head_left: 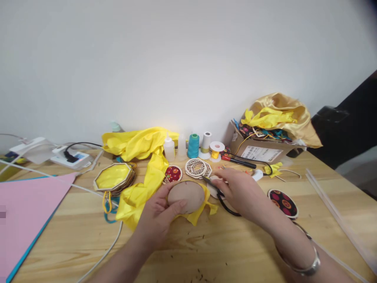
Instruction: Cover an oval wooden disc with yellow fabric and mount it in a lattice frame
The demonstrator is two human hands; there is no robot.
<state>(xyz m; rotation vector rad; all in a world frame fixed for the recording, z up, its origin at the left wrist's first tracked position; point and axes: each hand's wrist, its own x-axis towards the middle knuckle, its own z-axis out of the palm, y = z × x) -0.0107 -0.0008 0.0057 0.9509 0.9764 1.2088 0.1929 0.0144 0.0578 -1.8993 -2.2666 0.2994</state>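
My left hand [160, 210] grips a round grey-beige disc [186, 197], thumb on its face. Yellow cloth [193, 217] shows behind the disc and around its lower right edge. Just to the right, my right hand [231, 184] is closed on black-handled scissors [225, 204], their dark blades pointing left towards the disc. Part of a pale disc [214, 188] shows beneath the scissors. Behind the hands lie openwork wooden rounds [196, 168] and a red patterned disc [173, 173]. A long yellow cloth [144, 177] trails to the left of my left hand.
Along the wall stand a squeeze bottle [169, 148], a teal thread spool [193, 146] and a cardboard box [256, 151] of fabric. Yellow octagonal pieces [113, 177] are stacked at left near a power strip [72, 157]. A glue gun [258, 174] and dark patterned disc [283, 203] lie right.
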